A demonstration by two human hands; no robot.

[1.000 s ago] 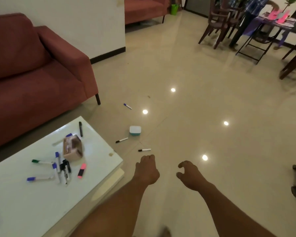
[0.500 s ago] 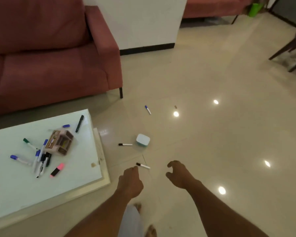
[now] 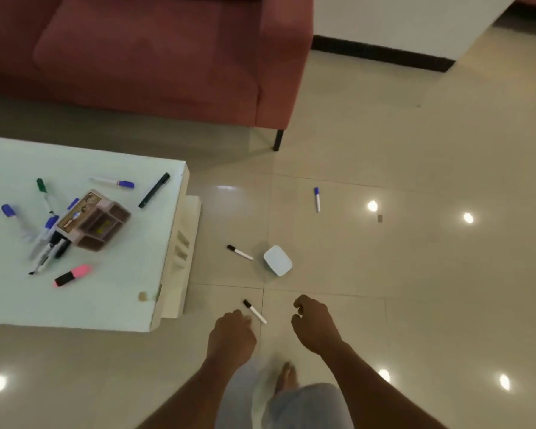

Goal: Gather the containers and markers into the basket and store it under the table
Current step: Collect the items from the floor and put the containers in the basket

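A black-capped marker (image 3: 254, 311) lies on the floor just beyond my left hand (image 3: 230, 335), whose fingers are curled with nothing in them. My right hand (image 3: 313, 323) hovers beside it, fingers loosely bent and empty. Farther out on the tiles lie another black-capped marker (image 3: 240, 252), a small white container (image 3: 277, 260) and a blue-capped marker (image 3: 317, 199). On the white table (image 3: 112, 301) a brown compartment basket (image 3: 95, 219) lies tipped over among several markers, with a pink highlighter (image 3: 72, 274) near the front.
A red sofa (image 3: 155, 57) stands behind the table, one black leg (image 3: 278, 139) on the floor. A white wall with a dark skirting (image 3: 381, 55) runs at the back right. My bare foot (image 3: 286, 374) and grey trouser leg show below my hands.
The view has swung left and downward as I moved toward the table. Both hands have come nearer to the closest floor marker. Nothing was picked up.
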